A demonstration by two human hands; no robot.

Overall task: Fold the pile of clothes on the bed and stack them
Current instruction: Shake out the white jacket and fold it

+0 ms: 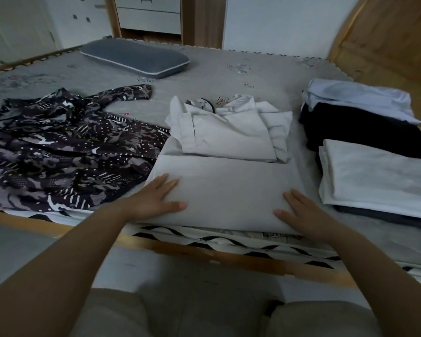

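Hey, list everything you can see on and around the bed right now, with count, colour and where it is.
Pale grey shirt: one, partly folded, bed's near edge, centre.
Patterned garment: one, dark with white marks, unfolded, left.
White folded garment: one, near right.
Black garment: one, far right, behind the white one.
Light blue garment: one, on the black garment.
Pillow: one, grey-blue, far side.
Bed: one, grey cover, wooden frame.
Drawers: white, behind the bed.
Left hand: flat on the shirt's left edge.
Right hand: flat on its right edge.
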